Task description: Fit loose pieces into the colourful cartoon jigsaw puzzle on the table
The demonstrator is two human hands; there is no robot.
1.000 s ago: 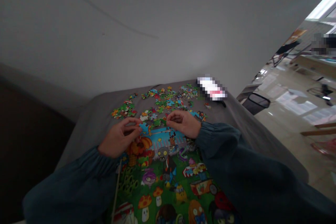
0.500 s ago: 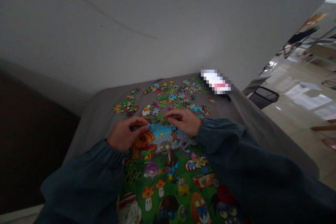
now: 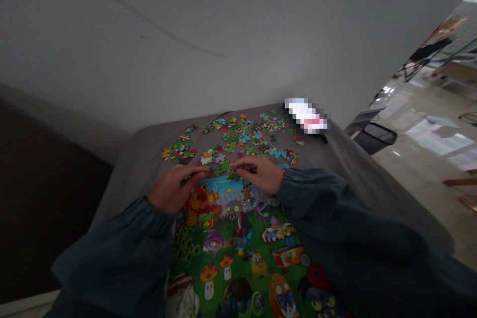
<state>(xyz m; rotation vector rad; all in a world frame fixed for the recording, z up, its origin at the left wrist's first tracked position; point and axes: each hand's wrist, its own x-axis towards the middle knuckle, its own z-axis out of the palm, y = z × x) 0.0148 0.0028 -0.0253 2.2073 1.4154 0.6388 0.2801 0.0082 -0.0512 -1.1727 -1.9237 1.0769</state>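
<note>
While two dark teal sleeves [image 3: 119, 253] fill the foreground, an assembled puzzle [image 3: 238, 248] lies between them on a grey-covered counter [image 3: 134, 169]. It is a bright cartoon scene of green lawn, mushrooms, a grey-faced figure and a strip of blue sky along its far edge.

At that far edge the person's two hands meet. The left hand [image 3: 169, 191] is at the puzzle's far left corner, fingers half curled and narrow, thumb and forefinger reaching toward the middle. The right hand [image 3: 261, 174] is at the far right, knuckles up, fingers drawn into a close pinch over a small green bit. Whether either hand actually grips a piece cannot be told in this dim light.

By the look of it, the work in hand is fitting the top row. Seating a piece there would call for lining up its tabs with the sky strip and pressing it flat.

Just beyond the puzzle, loose pieces [image 3: 238, 136] lie scattered in green, blue and orange clusters. Past them to the right sits a pixelated object [image 3: 306, 117], and a plain white wall [image 3: 238, 35] rises behind the counter.
</note>
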